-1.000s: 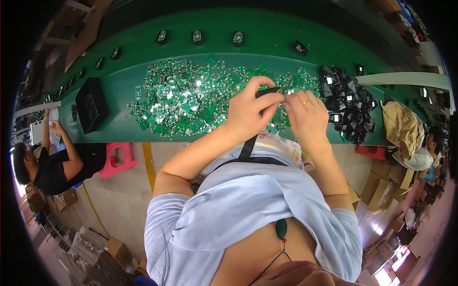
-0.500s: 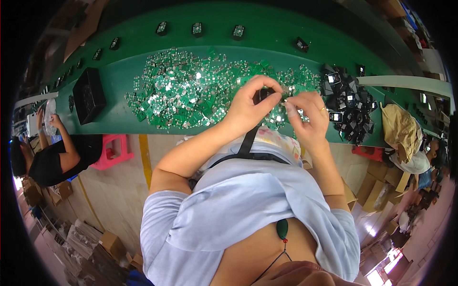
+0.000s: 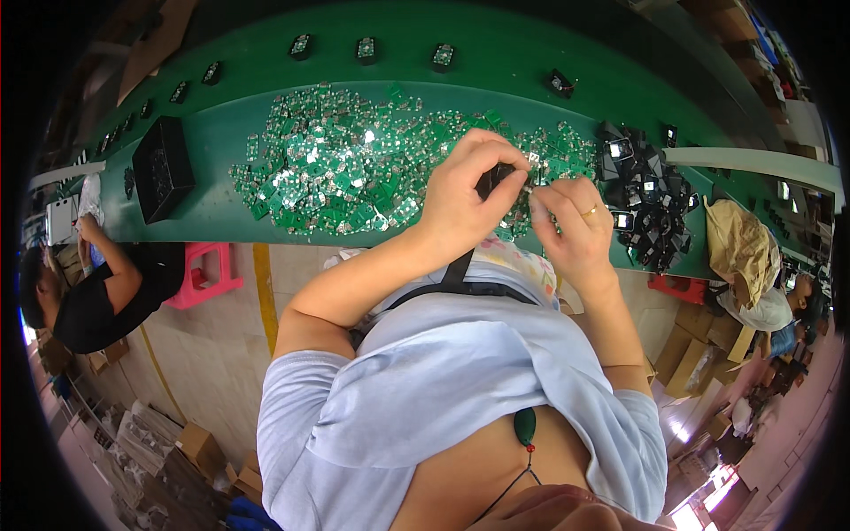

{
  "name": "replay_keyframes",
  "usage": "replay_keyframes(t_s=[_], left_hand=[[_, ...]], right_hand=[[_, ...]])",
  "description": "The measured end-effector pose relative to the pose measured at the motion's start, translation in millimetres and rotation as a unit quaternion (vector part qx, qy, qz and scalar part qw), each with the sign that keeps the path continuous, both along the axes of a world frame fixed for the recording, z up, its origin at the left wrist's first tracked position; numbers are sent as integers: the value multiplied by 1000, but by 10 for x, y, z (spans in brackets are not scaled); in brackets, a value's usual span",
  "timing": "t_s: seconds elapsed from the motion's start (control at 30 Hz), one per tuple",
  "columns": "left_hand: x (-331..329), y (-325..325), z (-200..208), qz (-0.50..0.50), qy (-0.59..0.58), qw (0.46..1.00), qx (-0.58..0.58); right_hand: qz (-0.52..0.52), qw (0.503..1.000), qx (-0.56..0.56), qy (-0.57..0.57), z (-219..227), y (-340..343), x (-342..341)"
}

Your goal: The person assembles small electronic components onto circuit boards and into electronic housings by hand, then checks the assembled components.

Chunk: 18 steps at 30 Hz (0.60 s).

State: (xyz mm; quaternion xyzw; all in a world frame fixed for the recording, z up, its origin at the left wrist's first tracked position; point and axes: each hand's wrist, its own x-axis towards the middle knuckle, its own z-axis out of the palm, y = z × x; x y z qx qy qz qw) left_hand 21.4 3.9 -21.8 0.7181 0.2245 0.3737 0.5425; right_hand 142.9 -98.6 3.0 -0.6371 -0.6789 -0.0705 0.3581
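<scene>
My left hand (image 3: 462, 195) is closed around a small black plastic housing (image 3: 488, 183), mostly covered by its fingers. Close beside it, my right hand (image 3: 577, 223) has thumb and forefinger pinched together at the housing's right end. Whatever lies between those fingertips is too small to make out. Beneath and left of both hands spreads a heap of small green circuit boards (image 3: 332, 177). To the right of my right hand lies a pile of black plastic housings (image 3: 653, 199), some with a pale window.
Black housings with boards in them (image 3: 366, 53) stand spaced along the green strip (image 3: 496, 53) beyond the worktop. A black bin (image 3: 164, 173) sits at the left. A co-worker (image 3: 111, 283) is at the far left near a pink stool (image 3: 204, 279). Brown paper (image 3: 742, 243) hangs at right.
Both hands stay together at the housing, with only slight finger movement. The co-worker at the left has shifted an arm.
</scene>
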Motion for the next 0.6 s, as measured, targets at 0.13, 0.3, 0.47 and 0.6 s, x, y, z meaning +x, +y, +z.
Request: replay_keyframes(t_s=[0.13, 0.3, 0.47, 0.6], left_hand=[[5, -4, 8, 7, 8, 1000, 2], [8, 4, 10, 4, 10, 1000, 18], [25, 6, 30, -6, 8, 999, 51], [28, -36, 20, 15, 22, 995, 91]], right_hand=[[-1, 1000, -22, -12, 23, 1, 9], [0, 996, -63, -62, 71, -1, 1], [10, 988, -92, -123, 107, 0, -19], [7, 988, -107, -113, 115, 17, -25]])
